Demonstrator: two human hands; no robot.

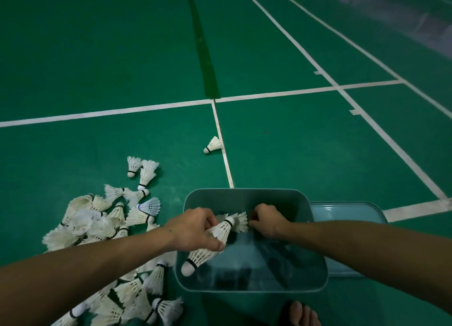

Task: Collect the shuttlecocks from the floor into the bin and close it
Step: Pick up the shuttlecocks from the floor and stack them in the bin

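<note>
A teal rectangular bin (244,193) stands open on the green court floor in front of me. My left hand (193,230) is over the bin's left rim and grips a bunch of white shuttlecocks (221,230); one of them (199,258) hangs cork-down over the rim. My right hand (266,219) is inside the bin and pinches the feathers of another shuttlecock (241,221). A pile of several shuttlecocks (97,223) lies on the floor left of the bin. The bin's lid (347,212) lies flat on the floor to its right.
A single shuttlecock (214,145) lies apart on the floor beyond the bin, beside a white court line (223,152). More shuttlecocks (137,298) lie at the bin's near left corner. My foot (302,313) is at the bottom edge.
</note>
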